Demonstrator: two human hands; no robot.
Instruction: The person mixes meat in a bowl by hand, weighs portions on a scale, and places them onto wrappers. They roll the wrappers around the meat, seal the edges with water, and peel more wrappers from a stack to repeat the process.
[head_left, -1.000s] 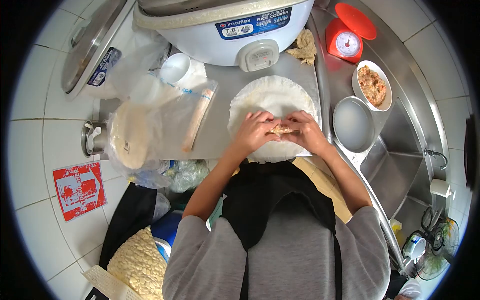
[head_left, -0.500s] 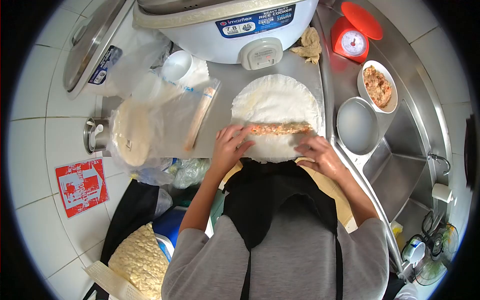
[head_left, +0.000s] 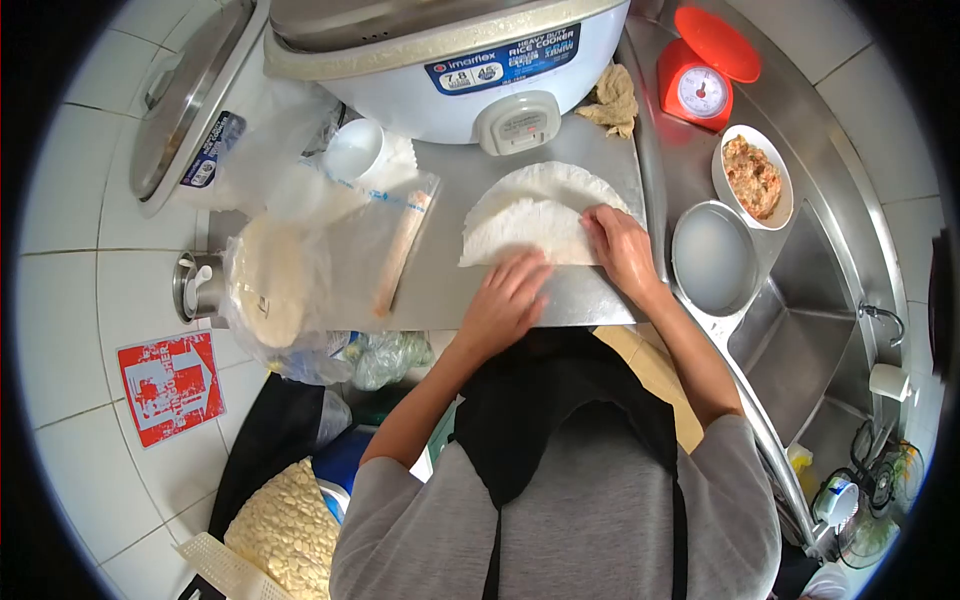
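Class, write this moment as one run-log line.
wrapper: folded in half; left hand: on near edge; right hand: on right end

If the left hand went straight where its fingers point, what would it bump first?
The folded wrapper; the left hand looks as if it is at the wrapper's near edge. Beyond that, probably the rice cooker.

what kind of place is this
Probably a food-prep kitchen, perhaps a commercial one: a large rice cooker, a steel sink, a red scale, and a wrapper folded on the counter.
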